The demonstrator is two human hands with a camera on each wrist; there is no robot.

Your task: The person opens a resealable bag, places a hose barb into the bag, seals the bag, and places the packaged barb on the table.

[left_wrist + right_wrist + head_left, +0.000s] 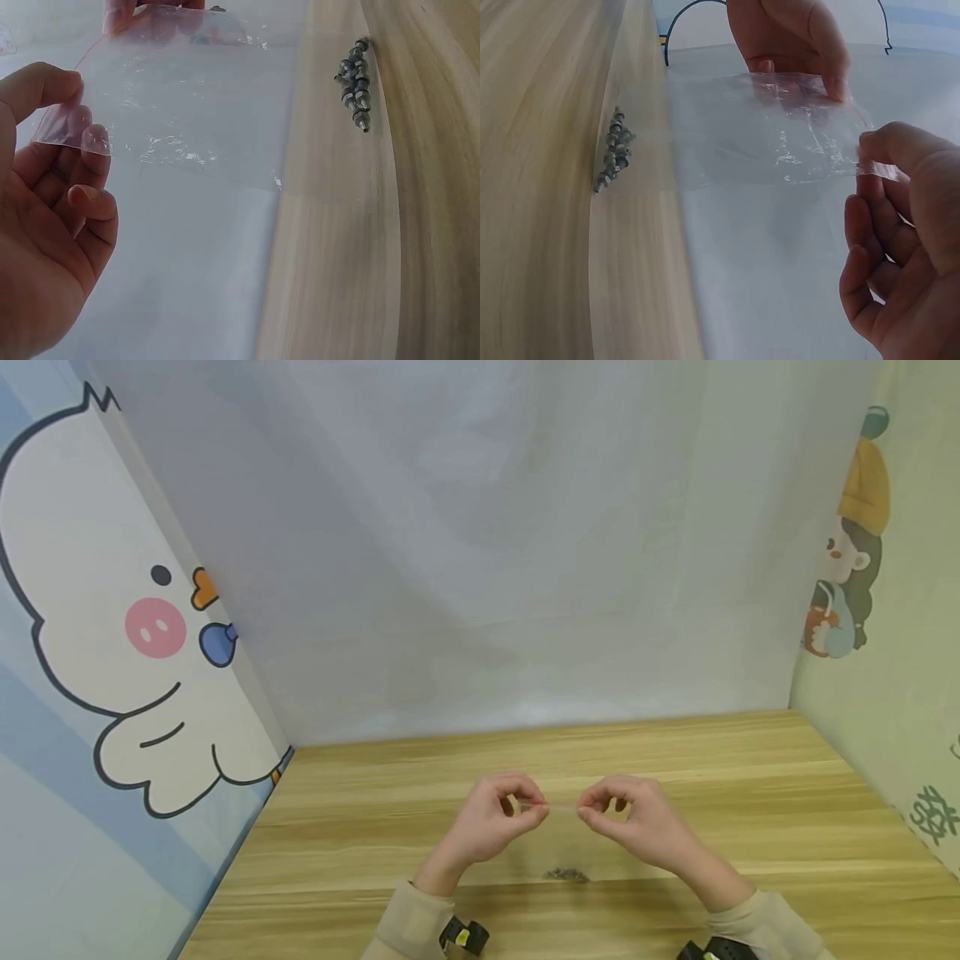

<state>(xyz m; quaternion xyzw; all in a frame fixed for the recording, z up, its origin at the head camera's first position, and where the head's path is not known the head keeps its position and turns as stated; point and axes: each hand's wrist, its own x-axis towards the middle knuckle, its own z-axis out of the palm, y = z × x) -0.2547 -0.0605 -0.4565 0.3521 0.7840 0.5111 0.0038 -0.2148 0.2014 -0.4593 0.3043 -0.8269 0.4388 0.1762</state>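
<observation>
Between both hands hangs a clear plastic zip bag [195, 97] with a thin red line along its top edge. My left hand [498, 818] pinches one top corner between thumb and fingers. The opposite top corner is pinched by my right hand [637, 818], level with the left and a short way apart from it. Several small grey metal screws [615, 150] sit clustered at the bag's lower end, seemingly inside it. In the head view the same screws [566, 874] show below the hands, while the bag itself is barely visible there.
A wood-grain table [360, 827] lies under the hands. Behind it hangs a plain grey-white sheet [525, 568]. Printed cartoon panels stand at the left [90, 610] and right [900, 710]. Each wrist carries a small black camera [465, 935].
</observation>
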